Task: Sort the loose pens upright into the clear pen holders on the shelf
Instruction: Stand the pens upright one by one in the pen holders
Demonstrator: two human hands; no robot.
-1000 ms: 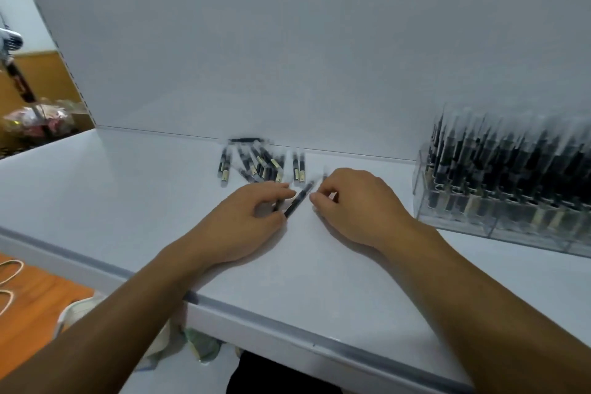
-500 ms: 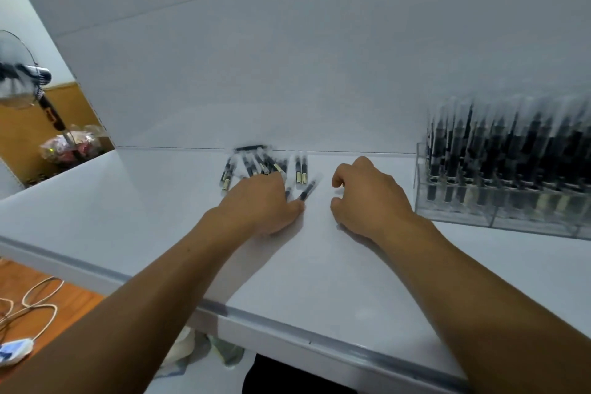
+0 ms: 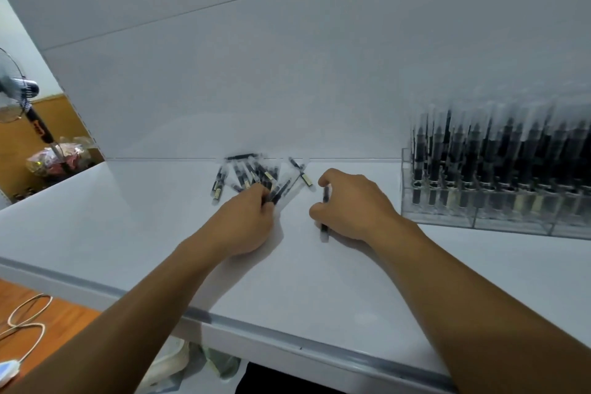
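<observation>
left hand [image 3: 246, 221] curled, right hand [image 3: 358, 205] gripping pen [image 3: 325, 221]

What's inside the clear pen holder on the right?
Rows of upright black pens fill the clear plastic pen holder; blur hides their count, and its right end is off-frame.

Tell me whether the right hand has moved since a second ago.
Yes: the right hand, gripping a pen, shifted slightly right toward the clear pen holders.

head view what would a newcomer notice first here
The left hand grips into the loose pens scattered at the back of the shelf, and the right hand holds one pen. Far right, clear pen holders stand packed with upright pens.
</observation>
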